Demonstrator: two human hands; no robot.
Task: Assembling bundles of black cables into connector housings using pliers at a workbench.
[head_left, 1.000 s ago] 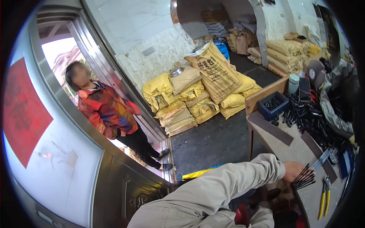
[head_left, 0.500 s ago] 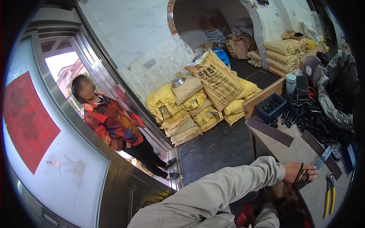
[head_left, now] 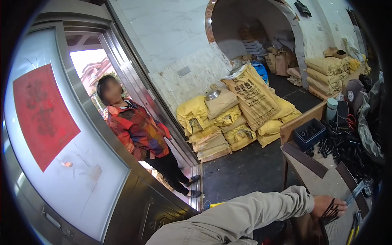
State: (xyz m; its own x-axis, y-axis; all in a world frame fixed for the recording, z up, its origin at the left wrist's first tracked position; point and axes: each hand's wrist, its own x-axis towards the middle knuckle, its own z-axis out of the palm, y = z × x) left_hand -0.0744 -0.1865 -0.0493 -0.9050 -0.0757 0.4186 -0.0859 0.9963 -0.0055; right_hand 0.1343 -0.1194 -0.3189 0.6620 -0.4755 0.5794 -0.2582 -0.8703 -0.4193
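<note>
Daylight pours in through the doorway (head_left: 92,69), overexposed there, and lights the pale wall (head_left: 163,36) evenly. The archway (head_left: 253,32) behind lies dim. Fisheye bending curves the door frame (head_left: 134,94); black vignette rings the rim, and the right edge is dark and soft.

A person in a multicoloured patterned jacket and dark trousers (head_left: 141,134) stands in the metal-framed doorway (head_left: 122,69), beside a door panel bearing a red diamond-shaped paper (head_left: 43,116). Yellow and tan woven sacks (head_left: 228,122) are stacked against the white marble wall (head_left: 163,36). Near the workbench's far edge sit a blue plastic crate (head_left: 309,134), a pale cylindrical flask (head_left: 331,109) and a heap of short black tubes (head_left: 347,147).
</note>
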